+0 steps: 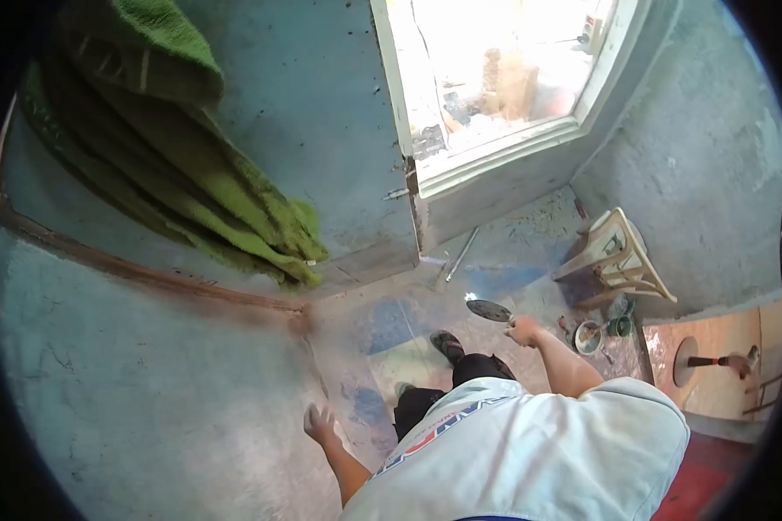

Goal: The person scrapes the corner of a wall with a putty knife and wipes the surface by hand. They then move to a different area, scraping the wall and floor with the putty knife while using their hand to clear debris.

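Note:
My right hand [523, 331] is closed around the handle of a trowel [488, 310], whose dark rounded blade points left over the floor. Low at the left, my left hand [320, 423] hangs beside the plastered wall [174, 382]; its fingers are partly curled and it seems to hold nothing. Whether it touches the wall I cannot tell. Below the trowel, a sandaled foot [447, 346] stands on the dusty floor.
A green towel [235, 208] hangs at the upper left. Right of the bright window [495, 78], a plastic chair [617, 256] stands near a bucket [587, 338]. A metal rod [462, 253] lies on the floor. A round fan-like object [685, 361] is at the right.

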A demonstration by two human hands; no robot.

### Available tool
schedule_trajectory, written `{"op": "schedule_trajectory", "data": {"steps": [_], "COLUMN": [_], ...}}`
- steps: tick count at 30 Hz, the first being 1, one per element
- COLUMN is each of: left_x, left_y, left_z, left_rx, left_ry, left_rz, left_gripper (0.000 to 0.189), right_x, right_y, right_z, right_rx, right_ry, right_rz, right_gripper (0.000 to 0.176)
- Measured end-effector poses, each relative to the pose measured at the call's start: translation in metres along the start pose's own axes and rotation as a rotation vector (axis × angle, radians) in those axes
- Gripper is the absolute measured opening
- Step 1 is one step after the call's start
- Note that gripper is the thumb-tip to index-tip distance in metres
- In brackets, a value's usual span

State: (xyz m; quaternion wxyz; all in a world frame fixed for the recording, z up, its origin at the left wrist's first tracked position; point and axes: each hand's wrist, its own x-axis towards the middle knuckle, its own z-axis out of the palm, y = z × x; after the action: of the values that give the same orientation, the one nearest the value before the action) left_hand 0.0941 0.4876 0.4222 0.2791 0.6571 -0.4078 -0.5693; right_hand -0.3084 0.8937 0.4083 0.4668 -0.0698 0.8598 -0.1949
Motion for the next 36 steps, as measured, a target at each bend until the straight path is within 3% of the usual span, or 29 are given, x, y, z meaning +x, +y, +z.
{"op": "schedule_trajectory", "data": {"steps": [3,9,11,14,18,20,22,24,26,28,30,33,35,36], "left_x": [-0.019,-0.035,-0.03,-0.023,-0.012,-0.012,-0.005,-0.004,-0.007,-0.004,-0.003,0.016,0.026,0.034], "left_y": [0.0,-0.002,-0.003,-0.005,0.002,0.004,0.006,0.008,0.005,-0.001,-0.011,-0.046,-0.06,-0.061], "left_z": [0.014,0.034,0.041,0.052,0.069,0.069,0.069,0.063,0.054,0.042,0.026,-0.006,-0.017,-0.025], "left_rx": [-0.013,0.001,0.011,0.027,0.06,0.071,0.12,0.114,0.113,0.085,0.113,0.191,0.244,0.23], "left_ry": [0.054,0.041,0.034,0.032,0.014,0.017,-0.009,0.0,0.008,0.067,0.08,0.092,0.093,-0.015], "left_rz": [-0.017,-0.003,-0.005,-0.03,-0.038,-0.045,-0.032,-0.035,-0.043,-0.086,-0.124,-0.244,-0.337,-0.39], "left_gripper": [0.049,0.048,0.048,0.047,0.044,0.043,0.043,0.043,0.043,0.044,0.045,0.045,0.043,0.044], "right_x": [0.02,0.078,0.08,0.057,0.038,0.029,0.024,0.029,0.057,0.06,0.049,0.035,0.024,0.019], "right_y": [0.013,0.094,0.115,0.12,0.126,0.12,0.111,0.101,0.118,0.096,0.029,-0.036,-0.063,-0.071], "right_z": [-0.036,-0.046,-0.043,-0.038,-0.028,-0.033,-0.035,-0.045,-0.043,-0.044,-0.058,-0.064,-0.068,-0.066], "right_rx": [0.035,-0.151,-0.068,-0.156,-0.041,-0.049,0.126,0.165,-0.064,-0.115,0.241,0.416,0.424,0.432], "right_ry": [0.01,-0.006,-0.047,0.118,0.158,0.112,0.241,0.24,0.033,0.187,0.35,0.38,0.332,0.279], "right_rz": [0.138,0.072,0.087,0.056,0.241,0.329,0.486,0.524,0.502,0.377,0.509,0.406,0.34,0.272], "right_gripper": [0.026,0.024,0.027,0.036,0.037,0.033,0.026,0.02,0.023,0.029,0.059,0.073,0.069,0.065]}}
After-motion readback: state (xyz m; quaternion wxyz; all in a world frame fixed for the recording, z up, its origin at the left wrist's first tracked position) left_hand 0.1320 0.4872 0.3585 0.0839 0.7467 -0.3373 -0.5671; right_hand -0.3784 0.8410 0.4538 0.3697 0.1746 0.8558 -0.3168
